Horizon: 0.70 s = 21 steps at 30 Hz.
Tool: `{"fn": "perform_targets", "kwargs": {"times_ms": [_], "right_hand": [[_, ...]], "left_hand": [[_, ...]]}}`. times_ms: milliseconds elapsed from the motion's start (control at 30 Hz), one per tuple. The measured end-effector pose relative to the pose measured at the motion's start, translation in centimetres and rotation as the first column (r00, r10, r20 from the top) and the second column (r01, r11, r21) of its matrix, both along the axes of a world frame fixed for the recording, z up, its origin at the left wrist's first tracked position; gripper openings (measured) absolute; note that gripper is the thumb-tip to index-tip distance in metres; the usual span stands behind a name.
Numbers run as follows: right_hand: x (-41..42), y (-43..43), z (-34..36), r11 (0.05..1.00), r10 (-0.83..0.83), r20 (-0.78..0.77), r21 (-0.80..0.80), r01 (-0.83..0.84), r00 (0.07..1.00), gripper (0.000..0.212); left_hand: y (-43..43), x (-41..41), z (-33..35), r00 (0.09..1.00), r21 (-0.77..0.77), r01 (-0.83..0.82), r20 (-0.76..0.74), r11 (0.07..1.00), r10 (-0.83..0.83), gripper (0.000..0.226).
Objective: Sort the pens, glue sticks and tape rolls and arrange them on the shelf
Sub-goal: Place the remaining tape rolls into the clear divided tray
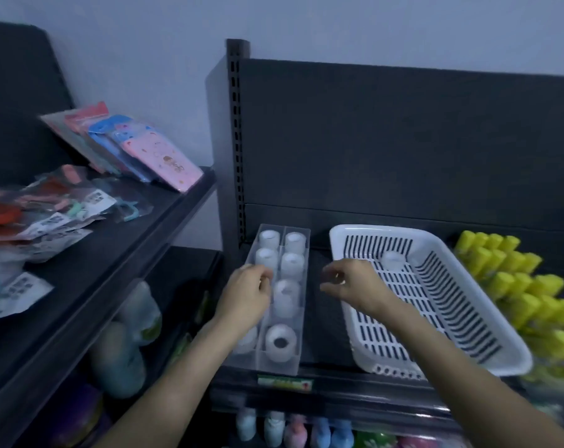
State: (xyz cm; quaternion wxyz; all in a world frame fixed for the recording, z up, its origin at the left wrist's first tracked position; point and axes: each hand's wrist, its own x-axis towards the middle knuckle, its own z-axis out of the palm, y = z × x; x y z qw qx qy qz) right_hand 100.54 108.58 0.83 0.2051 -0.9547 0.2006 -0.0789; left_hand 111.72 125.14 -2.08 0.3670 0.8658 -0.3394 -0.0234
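Tip for filling the clear tray (276, 367): drop each roll straight down into the open slot on its left side so it sits flat like the other tape rolls (280, 342). One roll (393, 260) is left in the white basket (342, 253) just right of the tray.

The left hand (245, 299) is curled down over the tray's left column; I can't tell if it's pinching a roll. The right hand (352, 286) hovers between tray and basket with its fingers loosely bent, and I can't tell if it holds anything.

Translucent tape rolls (292, 265) line a clear two-row tray (277, 367); a lone roll (393, 260) lies in the basket (387, 229).
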Motion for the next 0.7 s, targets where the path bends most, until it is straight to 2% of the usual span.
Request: {"fn": "perform_targets", "kwargs": {"times_ms": [67, 200, 367, 567, 700], "right_hand": [[-2.0, -4.0, -0.3, 0.991, -0.132, -0.003, 0.006, 0.132, 0.991, 0.028], [-4.6, -11.4, -1.7, 0.959, -0.283, -0.051, 0.0, 0.283, 0.958, 0.032], [-3.5, -18.0, -3.7, 0.96, -0.278, -0.149, -0.011, 0.28, 0.949, 0.047], [0.6, -20.8, -6.1, 0.966, -0.237, -0.285, 0.029, 0.256, 0.929, 0.052], [0.9, -20.7, -6.9, 0.967, -0.242, -0.306, 0.005, 0.255, 0.921, 0.043]], "left_hand": [[-3.2, -0.9, 0.3, 0.995, 0.035, 0.072, 0.066, 0.997, -0.074, 0.028], [-9.8, -2.2, 0.3, 0.957, 0.227, 0.166, 0.199, 0.96, -0.212, 0.031], [-15.9, -2.9, -0.2, 0.934, 0.408, 0.121, 0.263, 0.905, -0.243, 0.029], [-16.7, -1.9, -0.9, 0.942, 0.401, 0.077, 0.271, 0.913, -0.198, 0.032], [-15.3, -1.2, -1.0, 0.948, 0.361, 0.076, 0.262, 0.929, -0.18, 0.032]]}}
